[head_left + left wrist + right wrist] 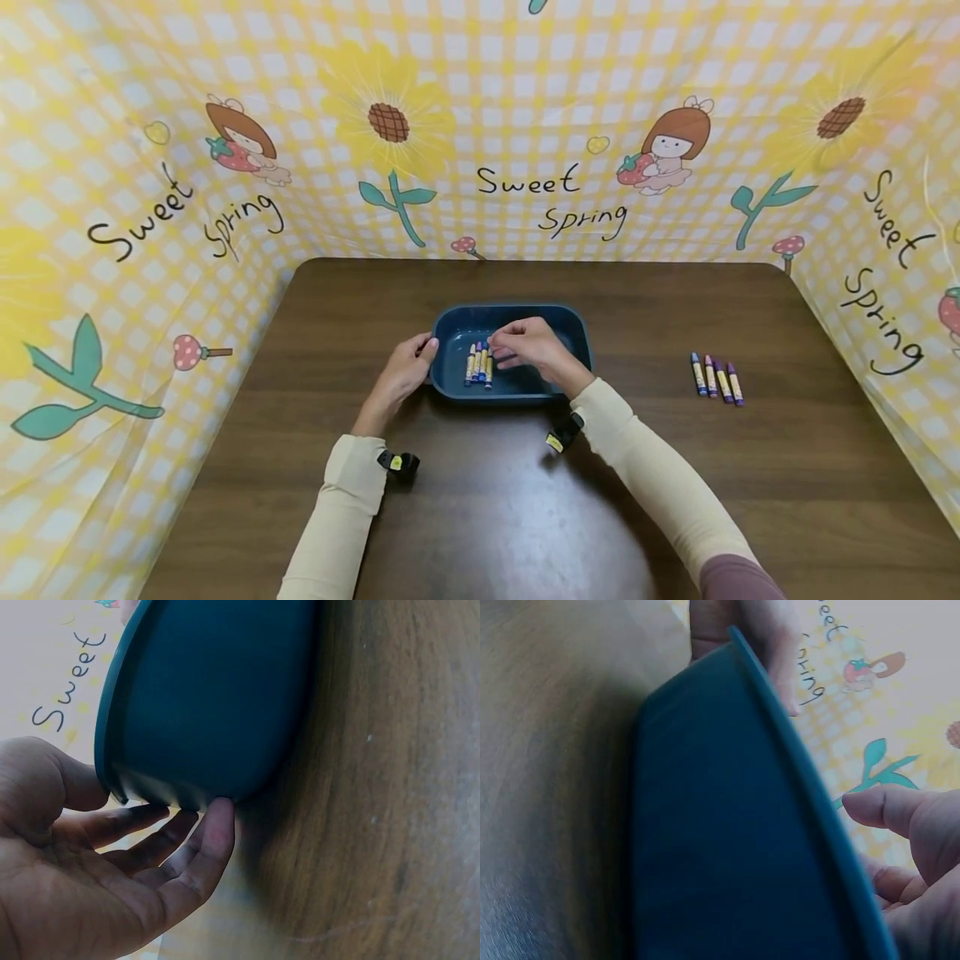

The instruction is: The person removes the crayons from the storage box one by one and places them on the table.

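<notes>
Gripping a blue tray [495, 317] with the left hand [403, 367]

The left hand holds the tray's left end, thumb at the rim and bent fingers against the outside wall; the right hand [534, 343] is over the inside of the tray, fingertips right by the crayons in the tray [479, 365]; I cannot tell if it pinches one; the two hands are apart. The tray sits flat on the brown table [360, 317]; the crayons in it lie side by side, left of its middle; four loose crayons [710, 377] lie in a row on the table, well to the right.

Each crayon looks light and stiff; it seems round and smooth, so it may roll or slip, and a hard bend could snap it; its paper middle looks like the best spot for a soft pinch. The tray looks hard, light and a bit slick; its rim seems good to hold.

The tray's walls stand up all round, so fingers do best from above; there is wide room between the tray and the loose crayons; the checked cloth [510, 100] stands up past the table's back edge, well behind the tray.
</notes>
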`<state>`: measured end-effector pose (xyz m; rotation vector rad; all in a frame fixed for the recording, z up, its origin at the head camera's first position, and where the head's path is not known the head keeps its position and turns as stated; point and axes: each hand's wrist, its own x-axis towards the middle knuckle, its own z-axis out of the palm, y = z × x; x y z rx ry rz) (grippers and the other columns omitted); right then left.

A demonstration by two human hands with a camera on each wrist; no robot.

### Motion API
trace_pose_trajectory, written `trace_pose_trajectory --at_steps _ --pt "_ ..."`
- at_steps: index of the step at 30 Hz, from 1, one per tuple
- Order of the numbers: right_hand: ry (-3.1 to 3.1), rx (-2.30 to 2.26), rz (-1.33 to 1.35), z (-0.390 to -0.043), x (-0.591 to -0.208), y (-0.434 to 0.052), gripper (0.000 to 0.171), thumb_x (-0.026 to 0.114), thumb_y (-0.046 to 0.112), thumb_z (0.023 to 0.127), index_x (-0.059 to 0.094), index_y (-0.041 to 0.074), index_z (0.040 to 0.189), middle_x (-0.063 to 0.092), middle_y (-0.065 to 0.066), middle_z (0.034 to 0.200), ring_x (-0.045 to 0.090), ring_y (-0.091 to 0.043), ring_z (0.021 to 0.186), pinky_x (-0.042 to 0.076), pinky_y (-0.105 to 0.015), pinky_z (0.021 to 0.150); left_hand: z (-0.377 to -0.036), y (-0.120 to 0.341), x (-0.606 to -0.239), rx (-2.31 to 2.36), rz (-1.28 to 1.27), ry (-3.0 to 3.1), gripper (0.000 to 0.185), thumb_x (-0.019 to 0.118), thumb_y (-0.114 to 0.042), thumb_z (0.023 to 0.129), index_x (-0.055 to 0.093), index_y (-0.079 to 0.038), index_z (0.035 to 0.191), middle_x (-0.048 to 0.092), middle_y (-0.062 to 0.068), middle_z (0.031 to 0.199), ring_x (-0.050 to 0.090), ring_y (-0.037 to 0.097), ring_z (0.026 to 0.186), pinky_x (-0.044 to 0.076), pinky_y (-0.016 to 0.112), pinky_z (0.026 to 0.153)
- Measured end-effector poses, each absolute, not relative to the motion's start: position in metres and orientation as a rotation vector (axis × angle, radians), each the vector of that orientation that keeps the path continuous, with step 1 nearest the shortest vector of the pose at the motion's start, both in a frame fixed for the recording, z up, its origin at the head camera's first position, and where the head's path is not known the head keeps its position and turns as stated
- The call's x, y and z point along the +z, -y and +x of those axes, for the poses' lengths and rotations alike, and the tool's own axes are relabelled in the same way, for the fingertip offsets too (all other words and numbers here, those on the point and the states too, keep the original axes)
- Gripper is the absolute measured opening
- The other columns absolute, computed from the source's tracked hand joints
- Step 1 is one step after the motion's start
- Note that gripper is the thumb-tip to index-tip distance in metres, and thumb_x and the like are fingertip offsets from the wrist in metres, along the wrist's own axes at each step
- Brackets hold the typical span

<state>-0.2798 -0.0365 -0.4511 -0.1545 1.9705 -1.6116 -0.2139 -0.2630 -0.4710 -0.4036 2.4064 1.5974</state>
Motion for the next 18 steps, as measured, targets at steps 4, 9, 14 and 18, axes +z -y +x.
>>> trace_pose_trajectory --at_steps 4,9,14,18 --pt "-1.968 -1.577 -0.146 -0.280 -0.457 0.043 0.026 0.065 0.012 0.100 0.068 -0.006 0.118 0.070 -0.022 0.122 0.072 -0.031 0.104 0.060 -0.042 0.090 -0.213 0.263 -0.471 1.608 -0.415 -2.392 0.054 0.036 -0.036 0.112 0.035 -0.006 0.157 0.051 0.018 0.145 0.057 0.030 0.114 0.056 0.041 0.095" --pt "-2.030 -1.553 -0.114 -0.281 -0.464 0.048 0.023 0.066 0.009 0.098 0.070 -0.006 0.115 0.071 -0.021 0.118 0.072 -0.027 0.098 0.060 -0.041 0.090 -0.214 0.263 -0.472 1.612 -0.416 -2.376 0.055 0.036 -0.037 0.111 0.034 -0.007 0.158 0.050 0.019 0.145 0.057 0.030 0.116 0.055 0.042 0.098" --pt "-2.175 -1.479 -0.089 -0.280 -0.469 0.052 0.015 0.068 0.005 0.097 0.070 -0.004 0.108 0.071 -0.019 0.112 0.070 -0.024 0.091 0.061 -0.038 0.085 -0.214 0.262 -0.471 1.613 -0.428 -2.366 0.055 0.036 -0.038 0.111 0.034 -0.007 0.158 0.049 0.018 0.147 0.056 0.030 0.117 0.054 0.044 0.100" --pt "-2.297 -1.389 -0.121 -0.279 -0.470 0.057 0.015 0.071 0.002 0.093 0.068 -0.005 0.106 0.070 -0.021 0.109 0.072 -0.023 0.083 0.062 -0.036 0.079 -0.212 0.263 -0.471 1.606 -0.423 -2.379 0.055 0.037 -0.037 0.111 0.034 -0.007 0.158 0.048 0.019 0.148 0.056 0.031 0.117 0.054 0.045 0.100"
